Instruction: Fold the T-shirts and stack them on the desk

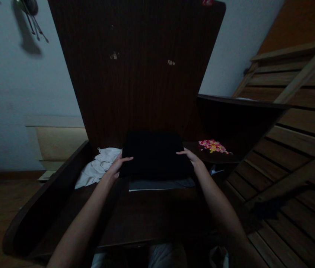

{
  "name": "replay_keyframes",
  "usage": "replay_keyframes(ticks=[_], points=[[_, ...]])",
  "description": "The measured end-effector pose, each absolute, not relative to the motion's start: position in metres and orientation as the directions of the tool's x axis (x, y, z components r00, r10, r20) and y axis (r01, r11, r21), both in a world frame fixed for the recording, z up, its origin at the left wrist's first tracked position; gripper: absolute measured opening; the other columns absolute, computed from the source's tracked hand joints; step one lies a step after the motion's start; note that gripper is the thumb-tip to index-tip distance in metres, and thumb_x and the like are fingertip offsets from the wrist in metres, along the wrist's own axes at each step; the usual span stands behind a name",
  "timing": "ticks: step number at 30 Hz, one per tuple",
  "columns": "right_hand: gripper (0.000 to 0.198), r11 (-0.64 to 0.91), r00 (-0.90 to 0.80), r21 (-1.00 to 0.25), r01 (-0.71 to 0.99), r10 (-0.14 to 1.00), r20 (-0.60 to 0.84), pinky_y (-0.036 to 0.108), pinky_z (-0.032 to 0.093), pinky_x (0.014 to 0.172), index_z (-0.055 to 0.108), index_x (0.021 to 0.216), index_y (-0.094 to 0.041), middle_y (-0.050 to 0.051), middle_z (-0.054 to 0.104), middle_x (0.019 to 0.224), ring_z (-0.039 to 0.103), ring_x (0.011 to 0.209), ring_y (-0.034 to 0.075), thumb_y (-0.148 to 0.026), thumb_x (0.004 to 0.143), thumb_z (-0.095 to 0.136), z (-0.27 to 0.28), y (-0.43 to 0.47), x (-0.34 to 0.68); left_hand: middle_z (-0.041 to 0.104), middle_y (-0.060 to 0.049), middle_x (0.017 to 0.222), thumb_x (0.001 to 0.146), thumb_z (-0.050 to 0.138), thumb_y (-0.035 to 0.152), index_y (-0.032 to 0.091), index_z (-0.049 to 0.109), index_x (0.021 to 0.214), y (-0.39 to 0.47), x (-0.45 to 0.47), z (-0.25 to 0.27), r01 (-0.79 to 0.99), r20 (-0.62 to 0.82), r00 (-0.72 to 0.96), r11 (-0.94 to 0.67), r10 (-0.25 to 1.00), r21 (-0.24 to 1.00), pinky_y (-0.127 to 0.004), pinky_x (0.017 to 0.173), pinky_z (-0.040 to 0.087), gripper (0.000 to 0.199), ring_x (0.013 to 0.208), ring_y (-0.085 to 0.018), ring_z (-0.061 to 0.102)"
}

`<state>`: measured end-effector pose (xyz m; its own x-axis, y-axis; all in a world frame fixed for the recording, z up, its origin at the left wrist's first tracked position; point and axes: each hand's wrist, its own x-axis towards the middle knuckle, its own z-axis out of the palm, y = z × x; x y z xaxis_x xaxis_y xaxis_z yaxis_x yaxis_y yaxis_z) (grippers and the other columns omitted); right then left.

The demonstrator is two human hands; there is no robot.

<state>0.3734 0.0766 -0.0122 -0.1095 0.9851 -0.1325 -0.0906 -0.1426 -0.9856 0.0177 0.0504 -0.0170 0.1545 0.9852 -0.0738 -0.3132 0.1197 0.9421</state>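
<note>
Over dark-brown wooden worktop [157, 216]; pinching flat black rectangular object [154, 156] between left hand [116, 166] and right hand [193, 158]; not yet released; lifted or resting, cannot tell.

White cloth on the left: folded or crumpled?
Crumpled: the white cloth lies in a loose heap beside the left hand, with uneven creases.

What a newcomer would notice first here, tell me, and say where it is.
Most likely the bright pink and yellow cluster, which stands out from the dark surroundings to the right of the right hand. Next comes the flat black object in the middle, held at its sides by the left hand and the right. The crumpled white cloth beside the left hand also shows up pale.
</note>
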Motion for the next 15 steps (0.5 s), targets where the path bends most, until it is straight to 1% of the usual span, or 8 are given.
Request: replay_keyframes(ticks=[2, 4, 6, 7, 9, 11, 13, 15], points=[[0.048, -0.245, -0.086, -0.969, -0.042, 0.967, -0.240, 0.040, 0.056, 0.087, 0.062, 0.109, -0.022, 0.005, 0.073, 0.100, 0.071, 0.090, 0.023, -0.009, 0.063, 0.069, -0.033, 0.075, 0.380, 0.072, -0.004, 0.098, 0.061, 0.077, 0.018, 0.020, 0.057, 0.112, 0.049, 0.024, -0.041, -0.276, -0.177, 0.135, 0.208, 0.975, 0.938, -0.027, 0.070, 0.056, 0.055, 0.079, -0.018, 0.070], [0.046, -0.344, -0.105, -0.939, 0.001, 0.934, -0.343, 0.040, 0.056, 0.086, 0.063, 0.105, -0.021, 0.005, 0.074, 0.095, 0.071, 0.085, 0.022, -0.010, 0.062, 0.072, -0.054, 0.072, 0.385, 0.072, -0.006, 0.091, 0.060, 0.079, 0.019, 0.019, 0.058, 0.105, 0.047, 0.025, -0.064, -0.211, -0.332, 0.111, 0.349, 0.937, 0.913, -0.029, 0.067, 0.056, 0.050, 0.075, -0.019, 0.070], [0.046, -0.371, -0.145, -0.929, 0.009, 0.918, -0.368, 0.039, 0.055, 0.088, 0.064, 0.106, -0.020, 0.005, 0.074, 0.095, 0.071, 0.086, 0.021, -0.013, 0.062, 0.075, -0.068, 0.069, 0.389, 0.072, -0.007, 0.088, 0.062, 0.078, 0.020, 0.019, 0.058, 0.101, 0.045, 0.023, -0.080, -0.199, -0.414, 0.123, 0.431, 0.902, 0.880, -0.030, 0.065, 0.057, 0.044, 0.074, -0.020, 0.069], [0.049, -0.365, -0.169, -0.931, 0.006, 0.917, -0.361, 0.039, 0.054, 0.090, 0.063, 0.109, -0.021, 0.006, 0.073, 0.098, 0.071, 0.088, 0.021, -0.015, 0.062, 0.076, -0.071, 0.068, 0.390, 0.072, -0.007, 0.089, 0.063, 0.078, 0.020, 0.019, 0.058, 0.101, 0.043, 0.022, -0.084, -0.206, -0.425, 0.138, 0.446, 0.894, 0.871, -0.030, 0.066, 0.057, 0.043, 0.074, -0.020, 0.069], [0.059, -0.342, -0.211, -0.940, 0.007, 0.918, -0.336, 0.039, 0.053, 0.094, 0.061, 0.117, -0.023, 0.006, 0.073, 0.105, 0.070, 0.095, 0.022, -0.017, 0.061, 0.079, -0.073, 0.066, 0.393, 0.071, -0.006, 0.092, 0.064, 0.078, 0.020, 0.020, 0.055, 0.107, 0.040, 0.019, -0.087, -0.232, -0.395, 0.166, 0.425, 0.903, 0.875, -0.030, 0.068, 0.057, 0.049, 0.076, -0.019, 0.069], [0.071, -0.336, -0.229, -0.941, 0.035, 0.914, -0.335, 0.040, 0.051, 0.097, 0.057, 0.124, -0.024, 0.006, 0.071, 0.111, 0.068, 0.100, 0.023, -0.015, 0.058, 0.081, -0.072, 0.066, 0.394, 0.070, -0.005, 0.098, 0.063, 0.078, 0.017, 0.023, 0.050, 0.118, 0.038, 0.018, -0.085, -0.248, -0.331, 0.185, 0.370, 0.925, 0.896, -0.031, 0.072, 0.057, 0.062, 0.081, -0.019, 0.070], [0.083, -0.338, -0.227, -0.939, 0.063, 0.911, -0.344, 0.041, 0.050, 0.098, 0.052, 0.132, -0.026, 0.006, 0.070, 0.115, 0.067, 0.102, 0.023, -0.013, 0.055, 0.081, -0.069, 0.066, 0.394, 0.068, -0.006, 0.107, 0.060, 0.077, 0.013, 0.025, 0.045, 0.126, 0.037, 0.020, -0.080, -0.246, -0.263, 0.208, 0.311, 0.942, 0.918, -0.032, 0.076, 0.057, 0.075, 0.088, -0.020, 0.069], [0.092, -0.338, -0.215, -0.939, 0.070, 0.914, -0.345, 0.043, 0.049, 0.099, 0.046, 0.138, -0.027, 0.006, 0.069, 0.118, 0.067, 0.103, 0.024, -0.012, 0.054, 0.080, -0.066, 0.068, 0.394, 0.066, -0.007, 0.115, 0.058, 0.076, 0.010, 0.027, 0.042, 0.132, 0.037, 0.023, -0.075, -0.232, -0.209, 0.215, 0.257, 0.954, 0.938, -0.033, 0.080, 0.056, 0.083, 0.094, -0.021, 0.068]])
